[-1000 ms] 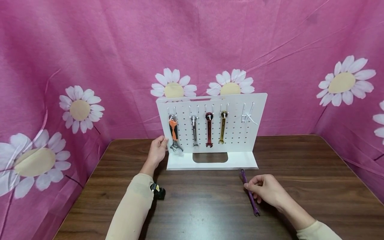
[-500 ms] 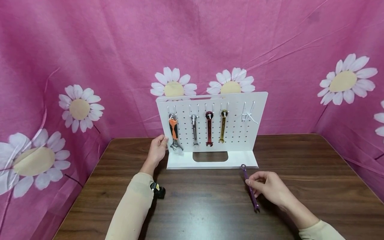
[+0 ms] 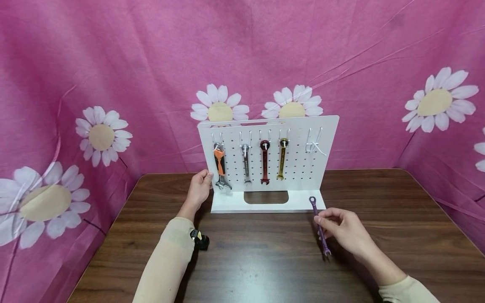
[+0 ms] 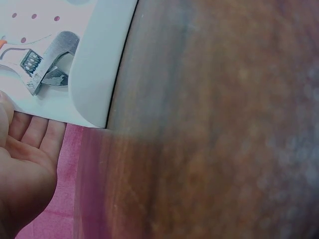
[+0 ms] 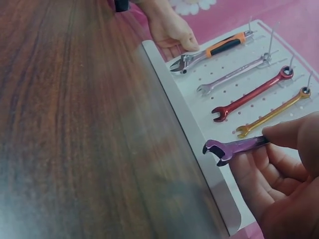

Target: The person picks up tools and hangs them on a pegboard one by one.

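My right hand [image 3: 346,229] pinches a purple combination wrench [image 3: 322,235] by its middle, ring end up and away, above the front right of the board's base. In the right wrist view its open-end jaw points left out of the fingers. My left hand [image 3: 199,189] grips the left edge of the white pegboard [image 3: 299,168], thumb in front and fingers behind. Beside that thumb hangs an orange-and-black adjustable wrench [image 3: 219,162]. Further along hang a silver wrench [image 3: 246,166], a red wrench [image 3: 265,164] and a gold wrench [image 3: 281,162]. At the right, a white hook [image 3: 313,146] holds nothing.
The pegboard stands on a wooden table [image 3: 242,261], its white base [image 3: 227,206] reaching forward. A pink cloth [image 3: 242,50] with printed daisies surrounds the table at the back and sides. A small black device [image 3: 201,240] is strapped to the left wrist.
The right hand has lifted the purple wrench upward and forward, so its ring end now overlaps the board's base. The left hand stays at the pegboard's edge.
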`<move>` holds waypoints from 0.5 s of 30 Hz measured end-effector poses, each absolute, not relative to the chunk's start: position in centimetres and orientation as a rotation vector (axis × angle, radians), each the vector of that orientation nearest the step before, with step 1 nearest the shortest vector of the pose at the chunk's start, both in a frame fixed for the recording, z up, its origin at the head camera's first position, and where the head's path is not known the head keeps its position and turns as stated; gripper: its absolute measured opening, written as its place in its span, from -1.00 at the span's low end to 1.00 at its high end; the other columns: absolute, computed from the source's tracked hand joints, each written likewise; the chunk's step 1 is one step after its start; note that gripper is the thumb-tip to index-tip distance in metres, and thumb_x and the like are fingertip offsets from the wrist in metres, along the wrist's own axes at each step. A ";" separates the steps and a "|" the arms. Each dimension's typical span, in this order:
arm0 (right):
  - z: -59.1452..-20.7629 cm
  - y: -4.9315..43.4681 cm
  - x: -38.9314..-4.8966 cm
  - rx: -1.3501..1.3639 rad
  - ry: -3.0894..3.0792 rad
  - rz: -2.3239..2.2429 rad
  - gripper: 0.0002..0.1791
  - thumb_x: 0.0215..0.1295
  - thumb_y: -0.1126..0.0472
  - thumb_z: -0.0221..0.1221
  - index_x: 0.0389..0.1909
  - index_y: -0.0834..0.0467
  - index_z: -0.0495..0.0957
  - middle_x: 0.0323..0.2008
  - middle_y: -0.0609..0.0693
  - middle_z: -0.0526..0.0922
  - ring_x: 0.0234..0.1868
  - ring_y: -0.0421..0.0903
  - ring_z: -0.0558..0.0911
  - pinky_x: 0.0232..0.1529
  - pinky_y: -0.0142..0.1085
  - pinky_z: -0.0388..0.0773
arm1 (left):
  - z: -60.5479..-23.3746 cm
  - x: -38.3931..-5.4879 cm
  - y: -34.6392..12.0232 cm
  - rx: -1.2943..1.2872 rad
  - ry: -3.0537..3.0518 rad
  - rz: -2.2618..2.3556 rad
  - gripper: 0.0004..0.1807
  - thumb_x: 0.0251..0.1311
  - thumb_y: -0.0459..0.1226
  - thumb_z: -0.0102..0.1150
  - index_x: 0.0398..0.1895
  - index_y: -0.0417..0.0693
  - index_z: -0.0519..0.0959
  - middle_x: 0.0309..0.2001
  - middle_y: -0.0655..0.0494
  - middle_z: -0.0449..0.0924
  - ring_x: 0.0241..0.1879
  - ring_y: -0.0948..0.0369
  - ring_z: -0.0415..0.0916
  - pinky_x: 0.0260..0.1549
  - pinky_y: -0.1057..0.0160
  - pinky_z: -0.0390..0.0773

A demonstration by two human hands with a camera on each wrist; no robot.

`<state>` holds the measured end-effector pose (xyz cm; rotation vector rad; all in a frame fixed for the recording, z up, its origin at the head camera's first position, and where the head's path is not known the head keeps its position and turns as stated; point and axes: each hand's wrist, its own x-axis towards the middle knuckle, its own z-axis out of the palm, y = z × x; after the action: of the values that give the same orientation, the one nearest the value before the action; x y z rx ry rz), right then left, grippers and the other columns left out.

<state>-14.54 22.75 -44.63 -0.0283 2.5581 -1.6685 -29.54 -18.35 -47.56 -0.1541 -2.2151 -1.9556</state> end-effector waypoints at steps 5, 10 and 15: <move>-44.3 22.6 -14.9 -0.046 2.621 -1.692 -0.74 0.54 0.25 0.31 -0.01 0.42 0.65 -0.37 0.02 0.79 -0.46 -0.16 0.76 -0.32 -0.28 0.76 | -47.5 -29.9 -18.2 -0.065 -2.279 -1.930 -0.69 0.68 -0.37 -0.04 -0.30 -0.33 0.53 -0.37 0.22 0.67 -0.24 0.35 0.63 -0.01 0.22 0.79; -43.9 22.5 -15.0 -0.057 2.655 -1.738 -0.75 0.54 0.26 0.30 0.00 0.41 0.65 -0.39 -0.05 0.79 -0.46 -0.19 0.75 -0.34 -0.28 0.76 | -47.3 -30.1 -18.2 -0.004 -2.311 -1.915 -0.70 0.69 -0.37 -0.05 -0.27 -0.37 0.53 -0.34 0.19 0.70 -0.22 0.33 0.65 0.03 0.20 0.80; -43.4 22.4 -15.1 -0.082 2.665 -1.813 -0.76 0.55 0.28 0.29 -0.02 0.43 0.63 -0.43 -0.09 0.78 -0.46 -0.20 0.76 -0.35 -0.28 0.77 | -47.3 -30.0 -18.1 0.002 -2.319 -1.910 -0.70 0.69 -0.36 -0.04 -0.29 -0.32 0.53 -0.34 0.22 0.68 -0.23 0.35 0.63 0.01 0.24 0.79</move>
<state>-15.14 22.39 -43.37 -0.0816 2.6652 -1.8130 -29.98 -18.11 -47.26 0.0019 -2.3194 -1.9101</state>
